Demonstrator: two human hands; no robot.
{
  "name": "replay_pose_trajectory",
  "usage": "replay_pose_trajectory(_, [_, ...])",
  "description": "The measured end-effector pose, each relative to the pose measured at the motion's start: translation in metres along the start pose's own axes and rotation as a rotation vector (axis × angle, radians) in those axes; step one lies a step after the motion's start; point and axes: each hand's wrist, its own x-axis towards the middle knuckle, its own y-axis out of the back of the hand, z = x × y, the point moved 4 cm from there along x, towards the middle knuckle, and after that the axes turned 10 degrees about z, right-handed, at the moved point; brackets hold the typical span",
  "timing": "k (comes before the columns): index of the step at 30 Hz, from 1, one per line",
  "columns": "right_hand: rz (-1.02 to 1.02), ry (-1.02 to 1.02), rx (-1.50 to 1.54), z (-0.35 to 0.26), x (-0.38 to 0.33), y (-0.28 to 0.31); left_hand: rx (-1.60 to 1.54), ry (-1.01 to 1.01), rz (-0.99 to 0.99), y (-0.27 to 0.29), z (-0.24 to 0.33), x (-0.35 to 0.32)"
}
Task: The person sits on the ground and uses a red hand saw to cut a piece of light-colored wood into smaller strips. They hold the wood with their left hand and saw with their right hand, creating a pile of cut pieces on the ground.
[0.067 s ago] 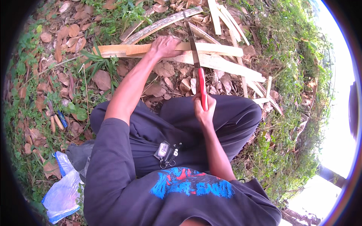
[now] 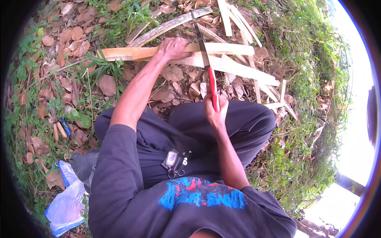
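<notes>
the right hand (image 2: 215,108) was wrapped tight around the red handle of a long knife (image 2: 205,59), fingers curled fully about it, just above the person's dark trousers (image 2: 190,131). the knife's dark blade rose from that fist toward the top of the view, tilted a little to the left, and crossed over the pale split wooden slat (image 2: 222,48) lying crosswise on the ground; whether the edge touched the wood could not be told. the left hand (image 2: 172,48) was pressed down on that same slat, palm over it and fingers bent around its far edge, just to the left of the blade. a second, wider pale slat (image 2: 234,68) lay just under the first, slanting down to the right. more thin split strips (image 2: 234,18) were scattered at the top of the view, and a curved grey piece (image 2: 166,25) lay above the left hand. dry brown leaves (image 2: 107,85) and grass covered the ground. a blue and clear plastic bag (image 2: 65,202) lay at the lower left, well apart from both hands.
</notes>
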Motion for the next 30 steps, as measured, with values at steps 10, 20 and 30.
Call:
replay_pose_trajectory(10, [-0.002,-0.343,0.087,-0.015,-0.023,0.008,-0.058,-0.010,0.018,-0.009,0.002,-0.004])
replay_pose_trajectory(20, [-0.048,-0.384,0.164,-0.012,-0.065,0.045,-0.036,0.044,0.055,0.001,0.005,-0.006])
replay_pose_trajectory(30, [-0.077,-0.302,0.033,-0.023,-0.054,0.049,0.044,-0.051,0.293,0.006,0.025,-0.027])
